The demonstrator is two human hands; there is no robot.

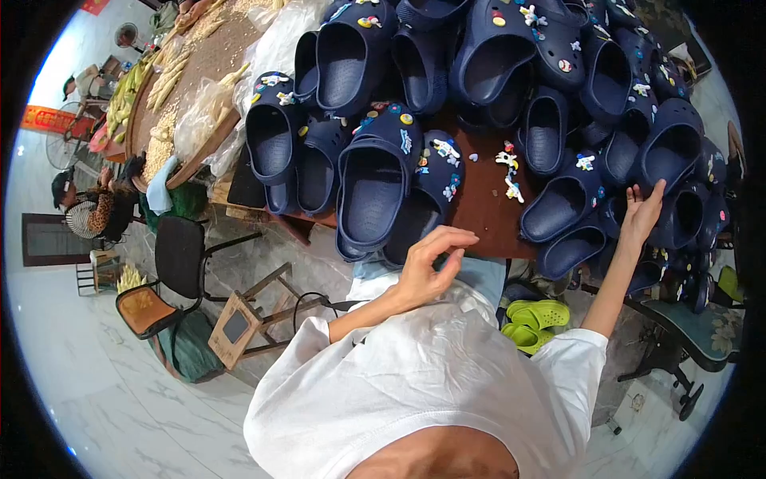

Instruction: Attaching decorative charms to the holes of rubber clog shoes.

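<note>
Right hand reaches out, fingers at rounded navy foam clog, pile's right side; firm grip, cannot tell. Left hand half-curled, nothing held, near reddish-brown tabletop.

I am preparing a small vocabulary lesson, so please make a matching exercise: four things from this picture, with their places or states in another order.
1. left hand
2. right hand
3. bright green foam clogs
4. loose white-and-yellow charms

A. lying on the reddish-brown tabletop
B. at the edge of a navy blue foam clog
C. lower than the tabletop
D. curled, holding nothing visible

Pairs: 1-D, 2-B, 3-C, 4-A
</note>
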